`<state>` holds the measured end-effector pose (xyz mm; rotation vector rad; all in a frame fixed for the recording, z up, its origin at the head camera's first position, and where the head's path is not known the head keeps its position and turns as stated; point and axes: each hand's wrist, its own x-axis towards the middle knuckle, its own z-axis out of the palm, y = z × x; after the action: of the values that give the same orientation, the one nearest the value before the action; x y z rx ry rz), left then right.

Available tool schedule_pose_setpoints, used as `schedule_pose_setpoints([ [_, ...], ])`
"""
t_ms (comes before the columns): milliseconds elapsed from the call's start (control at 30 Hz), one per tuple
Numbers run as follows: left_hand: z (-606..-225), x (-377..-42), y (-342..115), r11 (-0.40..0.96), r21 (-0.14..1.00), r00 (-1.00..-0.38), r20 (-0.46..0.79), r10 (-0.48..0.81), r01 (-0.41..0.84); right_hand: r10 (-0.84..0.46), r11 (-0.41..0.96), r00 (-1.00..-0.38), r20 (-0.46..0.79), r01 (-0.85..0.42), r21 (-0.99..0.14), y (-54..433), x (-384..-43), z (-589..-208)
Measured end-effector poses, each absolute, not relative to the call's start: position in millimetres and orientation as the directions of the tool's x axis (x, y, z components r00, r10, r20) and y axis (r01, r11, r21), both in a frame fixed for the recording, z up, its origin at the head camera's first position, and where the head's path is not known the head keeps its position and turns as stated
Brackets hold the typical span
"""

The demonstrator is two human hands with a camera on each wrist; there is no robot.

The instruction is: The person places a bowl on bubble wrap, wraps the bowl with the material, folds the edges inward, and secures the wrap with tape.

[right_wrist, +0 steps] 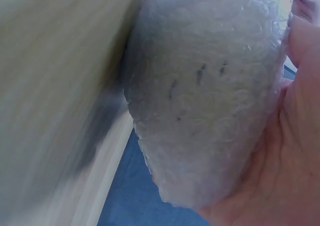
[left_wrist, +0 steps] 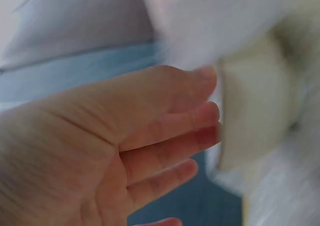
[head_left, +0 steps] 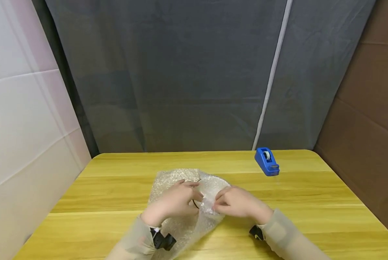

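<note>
A pale bowl (left_wrist: 255,105) with a thin dark rim sits partly wrapped in bubble wrap (head_left: 174,177) at the front middle of the table. My left hand (head_left: 178,200) reaches over the wrap from the left, fingers loosely extended, their tips right at the bowl's edge in the left wrist view. From the right, my right hand (head_left: 237,204) holds the wrapped side, pinching the folded wrap against the bowl with bent fingers. In the right wrist view, the wrapped side (right_wrist: 205,100) fills the hand, with small dark marks showing through. Wrap hides much of the bowl.
A blue tape dispenser (head_left: 267,162) with a roll of tape stands at the back right of the wooden table (head_left: 311,202). Loose bubble wrap runs toward the front edge. A grey curtain (head_left: 197,79) hangs behind the table, with panels on both sides.
</note>
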<state>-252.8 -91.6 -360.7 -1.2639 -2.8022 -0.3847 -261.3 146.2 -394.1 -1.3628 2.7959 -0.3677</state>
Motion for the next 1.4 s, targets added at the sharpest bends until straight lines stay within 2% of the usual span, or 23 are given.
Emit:
schedule_pose_setpoints([
  [100, -350.7, -262.6, -112.9, 0.635, 0.329, -0.709, 0.203, 0.675, 0.699, -0.775, 0.591, -0.625, 0.095, -0.770, -0.241, 147.1, -262.2, -395.0],
  [200, -351.5, -278.5, -136.2, 0.668, 0.474, -0.814, 0.247, 0.525, 0.574, -0.780, 0.577, -0.615, 0.114, -0.777, -0.251, 147.0, -263.4, -396.0],
  [300, -359.2, -294.3, -154.9, 0.696, 0.607, -0.921, 0.194, 0.337, 0.383, -0.786, 0.565, -0.606, 0.123, -0.785, -0.252, 146.9, -264.5, -397.1],
  [400, -368.4, -304.5, -167.2, 0.688, 0.697, -0.973, 0.062, 0.223, 0.202, -0.786, 0.564, -0.605, 0.125, -0.785, -0.257, 148.1, -264.6, -398.3],
  [567, -384.4, -312.4, -177.7, 0.642, 0.767, -0.977, -0.126, 0.171, 0.013, -0.781, 0.568, -0.611, 0.129, -0.781, -0.261, 151.0, -263.4, -401.1],
  [733, -397.0, -318.1, -182.2, 0.550, 0.834, -0.978, -0.157, 0.141, -0.055, -0.777, 0.572, -0.615, 0.131, -0.778, -0.261, 151.4, -262.3, -402.7],
  [967, -404.3, -317.8, -179.1, 0.345, 0.925, -0.967, -0.218, 0.136, -0.160, -0.786, 0.562, -0.605, 0.127, -0.784, -0.263, 151.4, -260.2, -403.2],
  [1133, -402.8, -322.7, -170.2, 0.254, 0.960, -0.975, -0.163, 0.150, -0.121, -0.781, 0.567, -0.608, 0.144, -0.786, -0.244, 151.0, -263.5, -400.1],
  [1400, -399.1, -322.4, -159.5, 0.215, 0.972, -0.977, -0.129, 0.168, -0.092, -0.771, 0.579, -0.623, 0.129, -0.771, -0.263, 151.8, -265.6, -401.4],
])
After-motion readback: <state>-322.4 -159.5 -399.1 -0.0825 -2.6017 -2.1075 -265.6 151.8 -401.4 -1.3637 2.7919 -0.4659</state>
